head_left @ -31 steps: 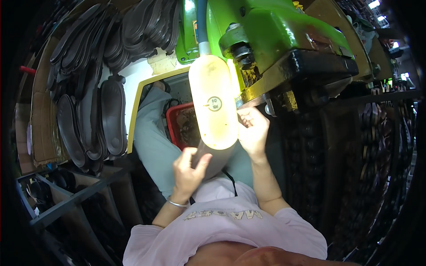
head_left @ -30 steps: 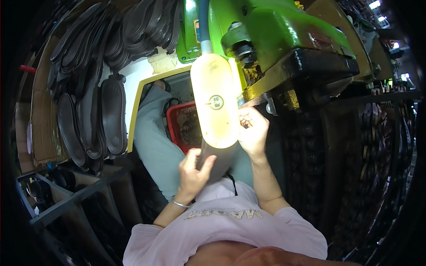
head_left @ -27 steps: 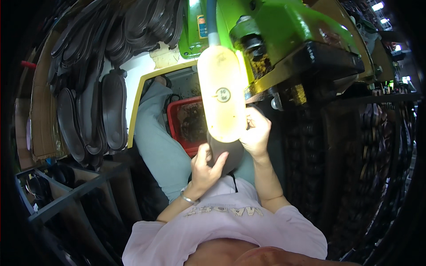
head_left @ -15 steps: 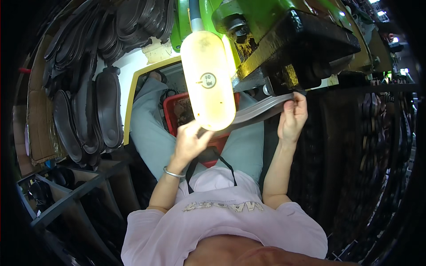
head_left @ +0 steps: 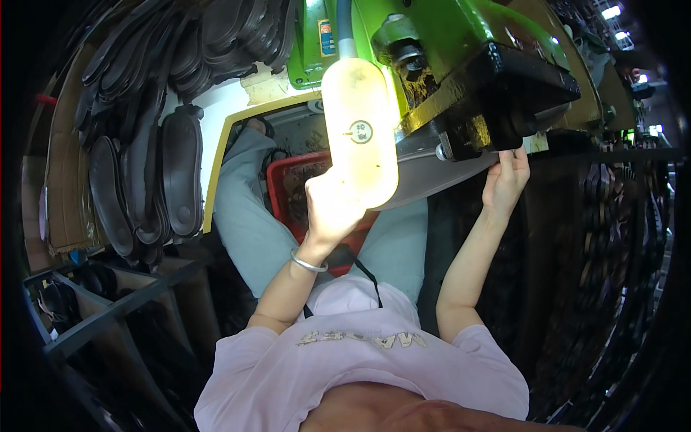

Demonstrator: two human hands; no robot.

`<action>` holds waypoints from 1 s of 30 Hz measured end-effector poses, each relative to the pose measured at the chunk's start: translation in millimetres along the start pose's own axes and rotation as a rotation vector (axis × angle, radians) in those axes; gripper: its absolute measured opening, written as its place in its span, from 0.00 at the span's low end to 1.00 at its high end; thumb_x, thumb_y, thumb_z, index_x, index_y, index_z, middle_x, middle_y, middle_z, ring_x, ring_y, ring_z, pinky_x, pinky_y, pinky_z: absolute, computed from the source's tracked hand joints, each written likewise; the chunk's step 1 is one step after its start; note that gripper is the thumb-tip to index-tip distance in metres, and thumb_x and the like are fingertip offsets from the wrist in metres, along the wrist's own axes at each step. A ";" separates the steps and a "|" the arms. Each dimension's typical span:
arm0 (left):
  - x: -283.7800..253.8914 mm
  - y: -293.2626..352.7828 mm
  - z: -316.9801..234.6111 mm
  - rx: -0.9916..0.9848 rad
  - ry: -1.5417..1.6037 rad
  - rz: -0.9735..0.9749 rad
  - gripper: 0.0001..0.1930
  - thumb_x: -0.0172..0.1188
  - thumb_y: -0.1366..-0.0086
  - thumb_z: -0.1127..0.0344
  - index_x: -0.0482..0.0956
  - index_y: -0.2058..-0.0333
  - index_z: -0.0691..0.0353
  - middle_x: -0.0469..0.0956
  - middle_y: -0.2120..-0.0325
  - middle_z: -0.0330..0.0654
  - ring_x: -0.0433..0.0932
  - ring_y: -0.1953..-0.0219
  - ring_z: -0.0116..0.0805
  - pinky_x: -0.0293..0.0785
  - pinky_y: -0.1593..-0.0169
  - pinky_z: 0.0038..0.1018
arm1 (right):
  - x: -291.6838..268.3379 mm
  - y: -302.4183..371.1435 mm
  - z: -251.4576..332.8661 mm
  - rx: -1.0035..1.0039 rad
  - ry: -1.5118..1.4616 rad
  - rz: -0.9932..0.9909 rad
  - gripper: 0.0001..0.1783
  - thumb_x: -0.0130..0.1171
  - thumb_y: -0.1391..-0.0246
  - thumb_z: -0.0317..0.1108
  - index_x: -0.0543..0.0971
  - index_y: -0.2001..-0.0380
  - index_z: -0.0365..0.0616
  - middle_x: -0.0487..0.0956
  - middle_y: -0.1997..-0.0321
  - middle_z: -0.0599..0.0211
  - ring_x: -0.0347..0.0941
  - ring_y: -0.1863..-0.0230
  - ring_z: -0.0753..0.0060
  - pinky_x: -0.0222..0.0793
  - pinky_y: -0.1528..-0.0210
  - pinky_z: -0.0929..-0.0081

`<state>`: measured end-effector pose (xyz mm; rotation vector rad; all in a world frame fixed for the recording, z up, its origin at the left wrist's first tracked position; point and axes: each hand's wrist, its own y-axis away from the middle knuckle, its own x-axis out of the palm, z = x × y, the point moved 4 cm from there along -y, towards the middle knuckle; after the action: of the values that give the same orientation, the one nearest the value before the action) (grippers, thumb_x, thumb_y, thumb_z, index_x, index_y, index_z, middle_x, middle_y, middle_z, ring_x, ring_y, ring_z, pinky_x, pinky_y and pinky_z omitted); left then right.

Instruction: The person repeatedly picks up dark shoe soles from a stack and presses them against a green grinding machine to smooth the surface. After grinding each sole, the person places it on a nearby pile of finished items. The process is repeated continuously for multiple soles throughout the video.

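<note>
A grey shoe sole (head_left: 435,178) stretches beneath the black head of a green machine (head_left: 461,133), its upper edge running by the metal parts there. My right hand (head_left: 506,183) grips the sole's right end, thumb below and fingers raised toward the machine head. At the other end is my left hand (head_left: 330,212), closed, with a bangle at its wrist. A bright oblong lamp (head_left: 358,155) hides its fingertips and the sole's left end, and glare washes out that hand.
Dark soles (head_left: 181,173) are piled on the table to the left, beside a cardboard sheet (head_left: 68,187). A red bin (head_left: 284,183) sits between my legs. Below left stands a rack with grey bars (head_left: 122,313). More racks of footwear parts (head_left: 597,237) line the right.
Both hands have shifted right, the right one also slightly nearer the machine. The sole has turned so that more of its broad face shows under the head.
</note>
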<state>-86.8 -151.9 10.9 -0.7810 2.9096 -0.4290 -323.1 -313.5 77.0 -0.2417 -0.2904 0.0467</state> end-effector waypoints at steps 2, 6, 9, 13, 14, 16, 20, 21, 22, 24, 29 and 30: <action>-0.1 -10.1 -11.9 -0.030 0.118 0.001 0.11 0.66 0.49 0.78 0.78 0.65 0.70 0.80 0.71 0.41 0.78 0.69 0.25 0.74 0.63 0.21 | 1.7 -8.0 -0.8 0.031 0.018 0.015 0.14 0.56 0.42 0.29 0.72 0.55 0.32 0.79 0.65 0.65 0.74 0.66 0.81 0.69 0.62 0.85; -22.1 -11.2 -30.3 -0.196 0.296 -0.067 0.07 0.64 0.47 0.77 0.79 0.69 0.73 0.80 0.73 0.41 0.78 0.71 0.24 0.74 0.66 0.19 | 7.5 -0.8 -15.6 0.192 0.096 0.118 0.14 0.61 0.45 0.32 0.75 0.59 0.35 0.76 0.75 0.74 0.68 0.79 0.90 0.60 0.79 0.92; -61.0 -0.3 -20.1 -0.373 0.521 -0.140 0.06 0.62 0.46 0.77 0.79 0.68 0.71 0.80 0.74 0.42 0.77 0.72 0.24 0.72 0.68 0.18 | 36.1 26.8 -32.2 0.209 0.039 0.259 0.12 0.60 0.47 0.32 0.75 0.62 0.36 0.74 0.76 0.75 0.65 0.81 0.89 0.58 0.83 0.90; -121.1 10.9 -2.4 -0.553 0.516 -0.181 0.08 0.57 0.41 0.72 0.79 0.65 0.71 0.79 0.72 0.41 0.77 0.72 0.25 0.72 0.65 0.18 | 76.1 77.5 -23.2 0.526 -0.018 0.476 0.13 0.56 0.46 0.30 0.72 0.59 0.34 0.77 0.72 0.67 0.68 0.81 0.86 0.61 0.86 0.88; -130.4 11.1 2.0 -0.586 0.497 -0.193 0.09 0.56 0.41 0.72 0.79 0.64 0.70 0.79 0.70 0.42 0.77 0.70 0.26 0.71 0.63 0.18 | 77.9 85.0 -29.3 0.609 -0.022 0.503 0.15 0.56 0.46 0.30 0.71 0.57 0.32 0.77 0.73 0.65 0.69 0.84 0.84 0.61 0.88 0.88; -137.1 13.8 17.4 -0.662 0.554 -0.170 0.10 0.55 0.40 0.72 0.78 0.61 0.69 0.79 0.68 0.41 0.77 0.65 0.26 0.70 0.59 0.18 | 69.7 96.7 -45.9 0.844 -0.040 0.503 0.18 0.54 0.45 0.31 0.70 0.54 0.31 0.77 0.74 0.63 0.68 0.88 0.83 0.60 0.91 0.89; -119.3 13.2 9.6 -0.679 0.477 -0.086 0.13 0.52 0.34 0.66 0.75 0.56 0.69 0.78 0.63 0.45 0.78 0.66 0.28 0.79 0.66 0.25 | 18.4 95.4 -66.4 0.947 -0.120 0.404 0.19 0.53 0.46 0.31 0.70 0.52 0.32 0.76 0.79 0.63 0.67 0.91 0.81 0.57 0.95 0.86; -116.5 15.0 -4.4 -0.621 0.320 -0.104 0.13 0.50 0.32 0.66 0.75 0.55 0.69 0.78 0.62 0.47 0.78 0.65 0.29 0.81 0.67 0.26 | -0.6 94.1 -63.3 0.944 -0.110 0.291 0.19 0.53 0.47 0.31 0.71 0.52 0.33 0.75 0.82 0.64 0.66 0.91 0.81 0.55 0.96 0.84; -127.4 18.7 -9.6 -0.432 0.002 -0.285 0.13 0.51 0.33 0.66 0.75 0.56 0.69 0.79 0.61 0.48 0.79 0.64 0.33 0.79 0.63 0.28 | -20.5 90.8 -56.0 0.923 -0.121 0.211 0.18 0.53 0.47 0.31 0.71 0.53 0.35 0.75 0.82 0.64 0.66 0.92 0.79 0.55 0.95 0.83; -169.0 35.5 -12.4 -0.121 -0.974 -0.388 0.14 0.60 0.39 0.66 0.75 0.57 0.68 0.76 0.58 0.49 0.76 0.59 0.37 0.73 0.57 0.32 | -49.3 78.8 -28.6 0.769 -0.103 0.036 0.18 0.52 0.46 0.31 0.71 0.53 0.37 0.75 0.82 0.65 0.66 0.92 0.78 0.54 0.95 0.83; -211.9 47.2 2.3 -0.130 -1.543 -0.283 0.24 0.62 0.43 0.60 0.72 0.47 0.56 0.65 0.45 0.47 0.63 0.45 0.50 0.59 0.46 0.45 | -64.0 27.8 31.5 0.142 -0.200 -0.264 0.22 0.51 0.43 0.30 0.66 0.44 0.45 0.75 0.59 0.57 0.75 0.72 0.76 0.64 0.85 0.83; -212.0 46.5 2.7 -0.150 -1.596 -0.264 0.25 0.62 0.42 0.59 0.71 0.45 0.52 0.63 0.43 0.46 0.62 0.44 0.50 0.59 0.46 0.47 | -61.4 11.3 35.6 0.037 -0.200 -0.257 0.23 0.51 0.42 0.29 0.64 0.43 0.47 0.74 0.56 0.56 0.75 0.69 0.75 0.67 0.83 0.82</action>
<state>74.6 -7.2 -0.7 -0.8810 1.3486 0.3235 -392.3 -299.3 90.2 -0.1614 -0.5170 -0.1788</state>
